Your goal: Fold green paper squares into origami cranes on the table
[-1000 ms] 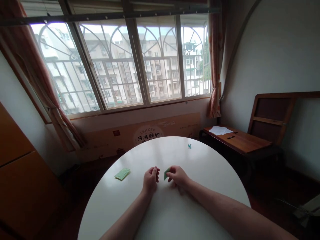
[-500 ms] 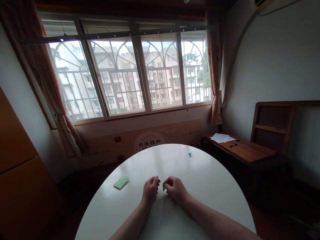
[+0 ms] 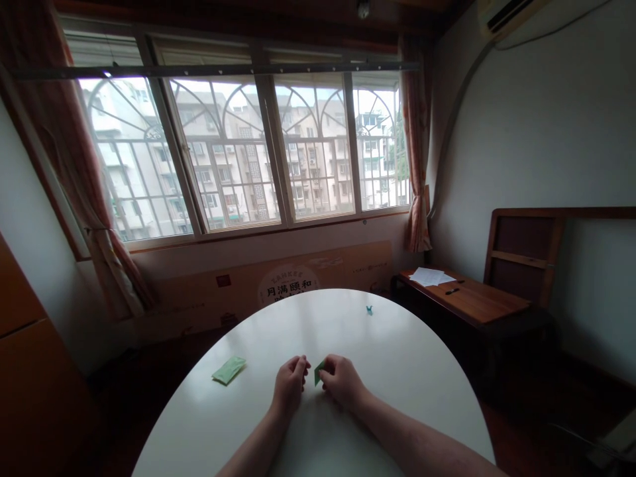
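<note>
Your right hand (image 3: 342, 382) pinches one green paper piece (image 3: 318, 373); your one left hand (image 3: 288, 384) curls just left of it, its grip unclear. One pale-green packet (image 3: 229, 370) lies left on one round white table (image 3: 193, 424), one teal origami figure (image 3: 369, 309) far right.

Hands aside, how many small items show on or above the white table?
3: a green packet at left, a green piece in the right hand, and a teal figure at far right. The left hand could hide more.
</note>
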The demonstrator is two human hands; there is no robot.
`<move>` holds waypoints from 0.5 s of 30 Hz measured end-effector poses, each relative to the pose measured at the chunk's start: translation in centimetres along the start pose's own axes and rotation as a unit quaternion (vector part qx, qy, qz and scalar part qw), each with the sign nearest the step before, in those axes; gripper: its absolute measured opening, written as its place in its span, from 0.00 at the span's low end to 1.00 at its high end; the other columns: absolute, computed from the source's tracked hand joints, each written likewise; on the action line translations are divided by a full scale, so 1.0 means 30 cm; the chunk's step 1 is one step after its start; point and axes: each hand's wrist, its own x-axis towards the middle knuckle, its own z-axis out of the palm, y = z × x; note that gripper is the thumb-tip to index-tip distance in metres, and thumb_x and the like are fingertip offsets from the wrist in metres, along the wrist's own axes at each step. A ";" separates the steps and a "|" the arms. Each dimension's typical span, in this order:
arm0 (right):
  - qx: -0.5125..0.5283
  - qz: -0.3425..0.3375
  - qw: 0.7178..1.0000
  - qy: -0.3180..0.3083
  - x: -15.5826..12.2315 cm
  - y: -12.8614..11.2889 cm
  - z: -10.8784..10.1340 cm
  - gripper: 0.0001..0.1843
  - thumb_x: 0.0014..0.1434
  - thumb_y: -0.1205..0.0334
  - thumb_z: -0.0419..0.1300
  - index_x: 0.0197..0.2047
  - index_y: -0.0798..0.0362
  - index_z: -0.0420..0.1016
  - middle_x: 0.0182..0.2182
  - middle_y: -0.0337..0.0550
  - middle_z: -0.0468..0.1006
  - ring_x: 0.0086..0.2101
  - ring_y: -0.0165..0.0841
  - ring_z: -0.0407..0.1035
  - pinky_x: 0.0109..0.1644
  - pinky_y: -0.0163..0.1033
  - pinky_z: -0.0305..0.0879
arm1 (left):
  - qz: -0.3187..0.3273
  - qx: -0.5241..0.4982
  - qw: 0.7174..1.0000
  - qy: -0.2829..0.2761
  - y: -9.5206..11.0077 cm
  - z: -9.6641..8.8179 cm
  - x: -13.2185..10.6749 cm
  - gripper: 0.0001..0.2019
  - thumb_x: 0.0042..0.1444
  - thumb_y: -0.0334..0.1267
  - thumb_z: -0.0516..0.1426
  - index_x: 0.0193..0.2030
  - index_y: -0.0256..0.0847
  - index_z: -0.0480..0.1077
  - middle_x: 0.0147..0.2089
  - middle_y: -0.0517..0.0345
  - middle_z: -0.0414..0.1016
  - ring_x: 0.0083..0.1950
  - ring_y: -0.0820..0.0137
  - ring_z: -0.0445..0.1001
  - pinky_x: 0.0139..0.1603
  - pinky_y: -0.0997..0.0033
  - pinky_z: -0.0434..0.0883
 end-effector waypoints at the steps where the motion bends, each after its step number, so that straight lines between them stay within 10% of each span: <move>1: 0.000 0.001 1.000 -0.001 0.001 0.000 0.000 0.17 0.68 0.57 0.60 0.56 0.55 0.71 0.53 0.48 0.74 0.47 0.40 0.74 0.49 0.50 0.74 | 0.001 0.000 1.000 0.000 0.000 0.000 0.001 0.22 0.46 0.58 0.60 0.23 0.38 0.70 0.19 0.63 0.64 0.19 0.73 0.61 0.19 0.74 0.58; 15: 0.021 0.027 0.999 -0.011 0.009 -0.003 0.001 0.16 0.68 0.57 0.60 0.56 0.55 0.71 0.51 0.48 0.75 0.45 0.39 0.74 0.48 0.49 0.74 | 0.009 -0.023 1.000 -0.002 -0.009 -0.012 0.008 0.18 0.46 0.52 0.60 0.24 0.37 0.71 0.20 0.62 0.66 0.19 0.74 0.62 0.17 0.76 0.59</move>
